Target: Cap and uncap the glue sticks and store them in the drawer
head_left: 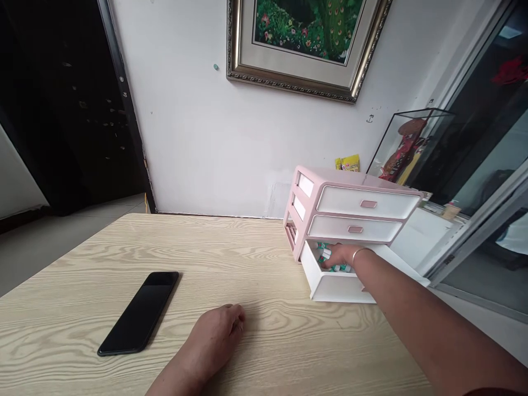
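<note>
My right hand (341, 254) reaches into the pulled-out bottom drawer (340, 289) of a pink and white drawer unit (357, 229). Around its fingers lie several small white bottles (325, 254) with teal labels. The fingertips are down among them, so whether they grip one is hidden. My left hand (220, 330) rests on the wooden table (247, 264), its fingers curled in and nothing visible in them. To its left a black phone (140, 313) lies flat on the table.
The two upper drawers are closed. A yellow packet (348, 163) shows behind the unit, near a glass case (406, 146) with red objects inside. A framed picture (297, 82) hangs on the white wall. A dark door (70, 99) stands at the left, a glass sliding door at the right.
</note>
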The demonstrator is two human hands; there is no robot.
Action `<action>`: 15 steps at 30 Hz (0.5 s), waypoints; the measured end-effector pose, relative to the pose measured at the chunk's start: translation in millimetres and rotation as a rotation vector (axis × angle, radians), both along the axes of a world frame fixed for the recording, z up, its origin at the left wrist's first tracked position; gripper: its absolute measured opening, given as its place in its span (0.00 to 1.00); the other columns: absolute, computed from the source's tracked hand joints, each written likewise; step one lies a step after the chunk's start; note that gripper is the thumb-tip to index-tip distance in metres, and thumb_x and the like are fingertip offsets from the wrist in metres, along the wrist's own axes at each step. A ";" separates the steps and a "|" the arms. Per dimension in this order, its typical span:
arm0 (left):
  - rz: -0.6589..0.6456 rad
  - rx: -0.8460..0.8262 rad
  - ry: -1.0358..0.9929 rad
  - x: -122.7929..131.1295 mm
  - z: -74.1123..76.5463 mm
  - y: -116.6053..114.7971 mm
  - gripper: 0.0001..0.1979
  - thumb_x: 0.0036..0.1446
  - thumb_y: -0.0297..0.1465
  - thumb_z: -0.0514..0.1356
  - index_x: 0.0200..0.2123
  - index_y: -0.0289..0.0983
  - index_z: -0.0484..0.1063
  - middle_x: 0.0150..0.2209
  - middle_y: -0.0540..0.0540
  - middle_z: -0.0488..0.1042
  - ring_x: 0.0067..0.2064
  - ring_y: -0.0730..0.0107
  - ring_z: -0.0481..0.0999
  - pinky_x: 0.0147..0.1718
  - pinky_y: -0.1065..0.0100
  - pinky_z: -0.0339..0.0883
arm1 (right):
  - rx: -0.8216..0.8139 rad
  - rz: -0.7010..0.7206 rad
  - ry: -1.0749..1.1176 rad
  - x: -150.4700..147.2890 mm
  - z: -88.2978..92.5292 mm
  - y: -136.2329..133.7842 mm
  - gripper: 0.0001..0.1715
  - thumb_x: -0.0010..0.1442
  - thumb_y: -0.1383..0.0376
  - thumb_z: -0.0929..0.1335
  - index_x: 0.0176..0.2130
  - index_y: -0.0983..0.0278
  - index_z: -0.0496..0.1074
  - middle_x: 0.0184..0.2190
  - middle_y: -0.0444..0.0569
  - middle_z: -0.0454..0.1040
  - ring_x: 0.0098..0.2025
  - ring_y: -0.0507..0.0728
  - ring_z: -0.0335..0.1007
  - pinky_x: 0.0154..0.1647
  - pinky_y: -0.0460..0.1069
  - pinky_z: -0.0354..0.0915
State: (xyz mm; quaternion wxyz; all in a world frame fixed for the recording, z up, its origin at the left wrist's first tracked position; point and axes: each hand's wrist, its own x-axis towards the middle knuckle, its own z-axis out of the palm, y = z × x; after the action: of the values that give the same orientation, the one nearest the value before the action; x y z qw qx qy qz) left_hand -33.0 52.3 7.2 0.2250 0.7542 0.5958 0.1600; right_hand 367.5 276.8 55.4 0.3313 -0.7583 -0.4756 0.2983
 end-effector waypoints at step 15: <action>-0.009 0.026 0.003 -1.2 -2.6 0.6 0.13 0.61 0.27 0.52 0.36 0.44 0.77 0.38 0.48 0.82 0.39 0.65 0.79 0.35 0.69 0.59 | -0.243 0.087 -0.193 -16.0 5.0 -12.4 0.31 0.25 0.78 0.79 0.33 0.63 0.77 0.29 0.47 0.75 0.47 0.73 0.73 0.52 0.68 0.66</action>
State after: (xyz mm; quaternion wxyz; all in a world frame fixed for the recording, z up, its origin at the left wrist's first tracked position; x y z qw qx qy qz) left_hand -34.2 52.8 4.6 0.2151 0.7599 0.5906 0.1657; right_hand 351.6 264.4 60.4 0.1769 -0.7967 -0.4980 0.2933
